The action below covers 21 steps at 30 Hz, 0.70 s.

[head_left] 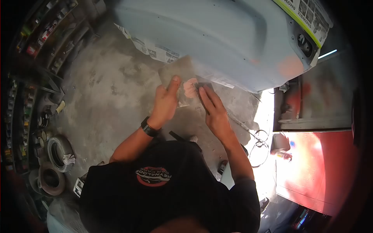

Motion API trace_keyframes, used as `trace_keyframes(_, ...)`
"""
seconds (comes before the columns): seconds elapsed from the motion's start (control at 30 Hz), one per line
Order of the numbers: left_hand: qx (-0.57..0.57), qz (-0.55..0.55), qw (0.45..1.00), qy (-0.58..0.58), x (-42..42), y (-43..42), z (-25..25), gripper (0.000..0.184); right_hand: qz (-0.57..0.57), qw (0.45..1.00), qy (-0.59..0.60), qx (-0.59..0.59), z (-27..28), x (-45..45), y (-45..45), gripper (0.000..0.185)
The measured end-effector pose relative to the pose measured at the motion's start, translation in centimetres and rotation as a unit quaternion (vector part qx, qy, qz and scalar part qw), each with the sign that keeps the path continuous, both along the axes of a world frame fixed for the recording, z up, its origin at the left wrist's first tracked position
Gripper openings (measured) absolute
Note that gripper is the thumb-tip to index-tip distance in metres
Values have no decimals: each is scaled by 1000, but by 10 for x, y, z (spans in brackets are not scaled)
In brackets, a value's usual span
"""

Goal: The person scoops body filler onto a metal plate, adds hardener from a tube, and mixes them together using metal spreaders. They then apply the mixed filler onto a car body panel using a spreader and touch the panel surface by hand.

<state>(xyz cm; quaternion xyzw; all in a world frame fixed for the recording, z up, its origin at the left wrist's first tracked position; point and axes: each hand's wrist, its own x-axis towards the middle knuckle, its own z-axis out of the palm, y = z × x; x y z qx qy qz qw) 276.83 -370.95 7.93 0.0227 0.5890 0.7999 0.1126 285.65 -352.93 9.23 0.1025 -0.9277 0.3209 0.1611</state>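
Observation:
My left hand [166, 101], with a black watch on its wrist, grips a flat grey-brown board [178, 70], thumb on top. Pink paste [190, 88] lies at the board's right side. Against this paste, my right hand [213, 105] holds a dark flat spreader [205, 85], its fingers stretched along it. Just beyond both hands is a pale blue car panel [217, 42] with a pink patch [290, 66] near its right end.
Printed paper [157, 52] hangs along the panel's lower edge. Tyres [60, 153] and shelves [50, 35] stand at the left. A red panel [311, 167] is at the right, beside a cable [259, 149] on the concrete floor [101, 101].

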Motion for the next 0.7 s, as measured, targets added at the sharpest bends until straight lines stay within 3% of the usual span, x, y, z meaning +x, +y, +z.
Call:
trace_keyframes(0.1,-5,-1,1000,13,10,40,-2,43,-60,966,-30,251,-9,45,55,74)
trace_keyframes(0.2,-34,-58,997,29,25,84,1,45,-117,979,3,166,-13,77,108,77)
trace_keyframes(0.3,-124,-171,975,61,47,126,14,45,-161,967,31,196,32,90,136,68)
trace_keyframes(0.37,-135,-184,966,119,66,161,16,44,-129,961,44,239,32,104,155,63)
trace_keyframes(0.57,-217,-206,947,114,85,227,-12,52,-77,971,-32,224,6,164,181,57)
trace_keyframes(0.63,-219,-210,939,165,83,241,-2,45,-80,968,-76,225,1,184,194,55)
trace_keyframes(0.7,-239,-198,899,309,72,251,-2,41,-142,979,-63,130,-3,205,206,54)
